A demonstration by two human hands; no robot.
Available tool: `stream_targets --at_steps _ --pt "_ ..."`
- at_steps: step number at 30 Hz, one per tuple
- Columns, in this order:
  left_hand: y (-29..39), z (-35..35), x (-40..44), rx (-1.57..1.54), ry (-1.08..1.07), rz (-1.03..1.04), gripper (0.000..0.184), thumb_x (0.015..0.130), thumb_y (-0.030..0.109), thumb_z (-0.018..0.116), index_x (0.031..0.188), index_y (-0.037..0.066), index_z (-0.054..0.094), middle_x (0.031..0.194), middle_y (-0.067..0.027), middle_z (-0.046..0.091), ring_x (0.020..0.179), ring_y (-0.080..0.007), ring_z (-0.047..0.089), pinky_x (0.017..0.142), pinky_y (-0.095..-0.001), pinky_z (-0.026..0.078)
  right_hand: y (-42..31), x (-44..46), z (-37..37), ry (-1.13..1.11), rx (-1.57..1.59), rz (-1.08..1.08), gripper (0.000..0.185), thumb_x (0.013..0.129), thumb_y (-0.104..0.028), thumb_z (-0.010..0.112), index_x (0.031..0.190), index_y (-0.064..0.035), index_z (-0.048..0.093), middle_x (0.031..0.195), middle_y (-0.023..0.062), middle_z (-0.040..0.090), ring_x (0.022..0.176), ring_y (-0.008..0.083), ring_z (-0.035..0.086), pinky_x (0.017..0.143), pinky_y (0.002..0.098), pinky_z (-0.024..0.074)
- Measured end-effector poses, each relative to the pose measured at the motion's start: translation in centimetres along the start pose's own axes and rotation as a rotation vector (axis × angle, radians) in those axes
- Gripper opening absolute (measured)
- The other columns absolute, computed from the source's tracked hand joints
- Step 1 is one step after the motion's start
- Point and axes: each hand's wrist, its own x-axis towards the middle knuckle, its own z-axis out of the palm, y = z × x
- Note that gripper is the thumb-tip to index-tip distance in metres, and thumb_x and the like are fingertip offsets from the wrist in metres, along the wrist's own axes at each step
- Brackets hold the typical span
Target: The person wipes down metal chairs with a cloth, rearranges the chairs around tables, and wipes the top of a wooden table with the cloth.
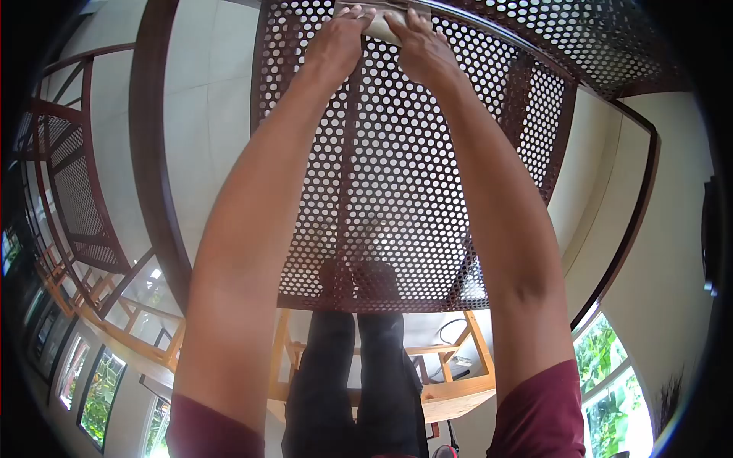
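Both arms stretch forward over a dark red perforated metal seat (397,168). At its far side lies a small beige, flat piece that looks like cloth or paper (382,29). My left hand (337,47) rests on the left part of this piece, fingers extended forward and slightly apart. On its right part lies my right hand (421,49), its fingers spread. The two hands are apart, with some of the beige piece showing between them. Its far edge is cut off by the top of the frame.
A perforated backrest (603,46) rises at the top right, with a curved armrest (645,191) on the right. Another dark rail (149,137) runs along the left. Wooden furniture (458,389) stands behind my legs; another perforated bench (76,183) is far left.
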Motion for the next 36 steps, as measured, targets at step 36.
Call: stream_targets --at_steps 36 --pt "8.3 1.2 -26.8 -0.1 -0.191 -0.287 0.068 0.077 -0.015 0.041 0.141 0.008 0.047 0.151 -0.0193 0.036 0.141 -0.0348 0.032 0.114 -0.0386 0.034 -6.7 -23.9 10.2 0.018 0.017 0.052 0.068 0.085 0.0 0.048 0.149 -0.0207 0.036 0.154 0.0164 0.032 0.142 0.0318 0.032 0.114 0.0516 0.0264"
